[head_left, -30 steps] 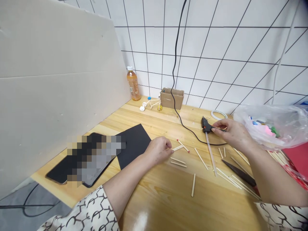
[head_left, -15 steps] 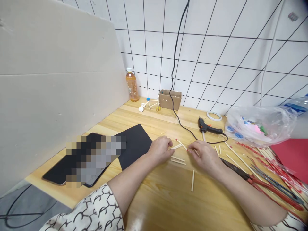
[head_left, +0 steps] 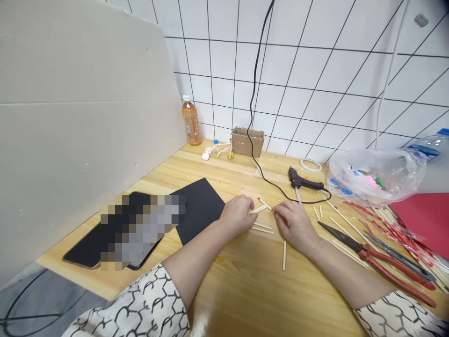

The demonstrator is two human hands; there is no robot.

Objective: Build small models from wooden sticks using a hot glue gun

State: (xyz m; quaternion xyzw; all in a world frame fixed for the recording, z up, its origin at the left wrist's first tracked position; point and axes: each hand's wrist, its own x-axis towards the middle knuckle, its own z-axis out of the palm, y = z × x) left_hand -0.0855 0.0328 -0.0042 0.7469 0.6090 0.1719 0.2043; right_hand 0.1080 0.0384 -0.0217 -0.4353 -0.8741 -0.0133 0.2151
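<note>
Fingers are meeting over thin matchsticks [head_left: 262,228] near the middle of the desk [head_left: 238,290].
Left fingers [head_left: 247,204] are curling together over the end of a pale wooden stick [head_left: 258,209]; right fingertips [head_left: 278,211] are touching a red-tipped matchstick [head_left: 265,204], grip unclear. The black glue gun [head_left: 301,181] is now lying near the desk's back edge, out of the right hand [head_left: 294,225], its smooth cord [head_left: 266,180] trailing along the wood.

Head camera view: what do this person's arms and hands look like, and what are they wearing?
The left hand and right hand are bare, with no gloves, and no watch or ring shows. The forearms are bare too. Both the left sleeve and the right sleeve are loose and cream-white, printed with black branching lines, and they end partway down the forearm.
</note>
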